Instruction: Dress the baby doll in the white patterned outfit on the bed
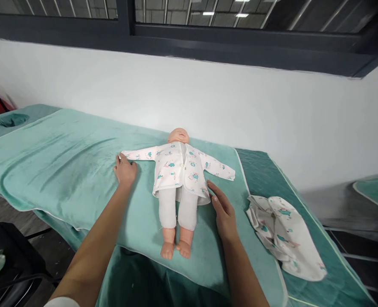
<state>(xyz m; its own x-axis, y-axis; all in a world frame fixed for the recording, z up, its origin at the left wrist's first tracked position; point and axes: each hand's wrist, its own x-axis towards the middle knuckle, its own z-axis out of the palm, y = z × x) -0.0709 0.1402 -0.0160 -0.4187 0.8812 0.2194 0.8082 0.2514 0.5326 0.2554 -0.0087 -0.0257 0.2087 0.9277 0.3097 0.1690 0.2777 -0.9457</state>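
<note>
A baby doll (178, 135) lies on its back on the bed, dressed in a white baby jacket (170, 164) with teal prints. The jacket's front is nearly drawn together, and both sleeves stretch out sideways. White cloth covers the doll's legs down to the shins; its feet are bare. At the end of the sleeve on the left, my left hand (126, 170) touches the cuff with its fingertips, thumb apart. My right hand (223, 211) is open beside the jacket's lower right hem, its fingers close to the edge.
To the right lies a crumpled white printed baby garment (288, 238) on the darker green bed cover (256, 170). A light green sheet (64, 149) spreads under the doll. The wall (208, 94) runs behind the bed. A black chair (10, 247) stands at lower left.
</note>
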